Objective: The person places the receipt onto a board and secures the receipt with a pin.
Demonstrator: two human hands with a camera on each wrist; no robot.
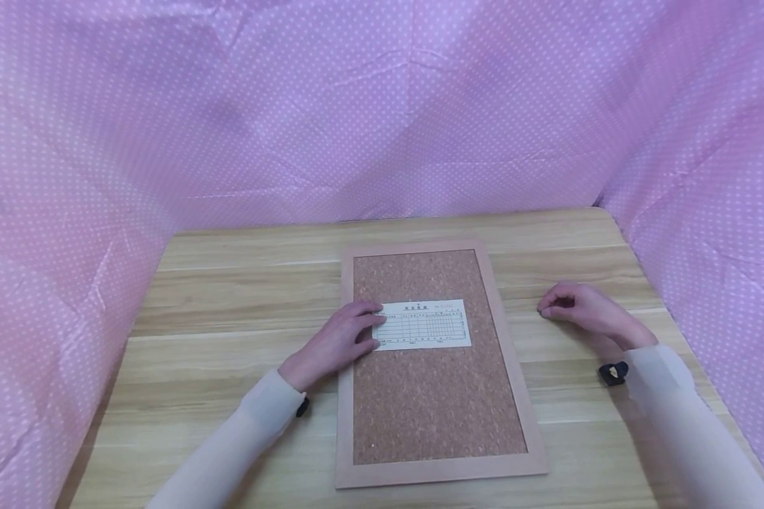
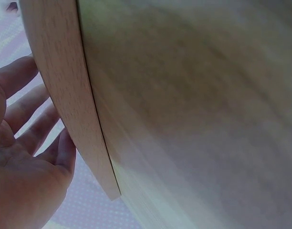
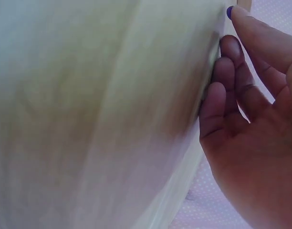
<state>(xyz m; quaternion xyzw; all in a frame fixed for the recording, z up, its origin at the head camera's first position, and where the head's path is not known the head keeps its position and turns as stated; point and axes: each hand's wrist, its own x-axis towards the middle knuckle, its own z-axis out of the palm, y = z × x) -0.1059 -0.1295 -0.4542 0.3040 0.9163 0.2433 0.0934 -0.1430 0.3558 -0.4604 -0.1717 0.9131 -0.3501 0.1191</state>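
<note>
While its left end is touched by the loosely extended fingers of the left grip (image 1: 334, 336), the printed paper slip (image 1: 420, 326) is seen lying flat near the centre of the frame, on the upper half of a corkboard (image 1: 439, 410). No fastening can be made out on the slip, so it could be skewed or dragged if those fingers were shifted or lifted. Along its top a heading is printed, apparently in Chinese characters, with a number-like line beside it and a ruled grid below; none of it can be read with certainty, and no brand is visible. At centre right, the right grip (image 1: 586, 311) is curled, and what appears to be a small blue object (image 3: 229, 12), possibly a pin, is pinched at its fingertips; should the pinch be loosened, it could be dropped onto the wood-grained surface (image 1: 229, 311) and lost. Across the upper frame, a pink dotted cloth (image 1: 382, 106) is hung, on which no lettering is seen.
</note>
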